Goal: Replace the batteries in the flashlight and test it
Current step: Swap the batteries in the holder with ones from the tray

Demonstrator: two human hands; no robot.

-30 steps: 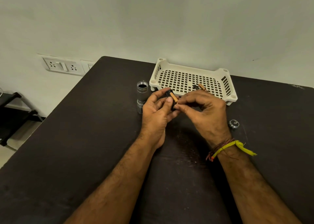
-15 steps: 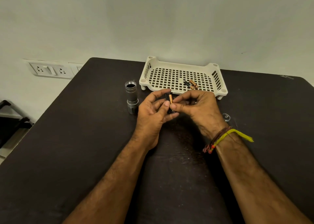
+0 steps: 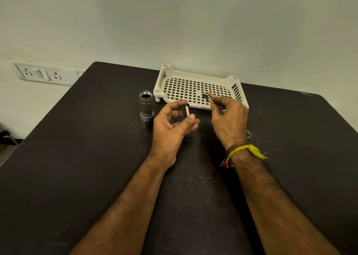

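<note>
1. Hands now apart, joined half a second ago.
2. Left hand (image 3: 174, 127) pinches battery holder (image 3: 185, 110) above table (image 3: 77, 158).
3. Right hand (image 3: 229, 117) pinches a battery (image 3: 210, 99) over tray (image 3: 195, 88).
4. Flashlight body (image 3: 146, 107) stands upright left of tray, unmoved.

Both hands (image 3: 170, 127) (image 3: 229, 117) raised apart, fingers pinching.

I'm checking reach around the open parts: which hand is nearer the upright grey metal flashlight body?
Left. The left hand is just right of the upright grey metal flashlight body; the right hand is farther right, by the tray.
</note>
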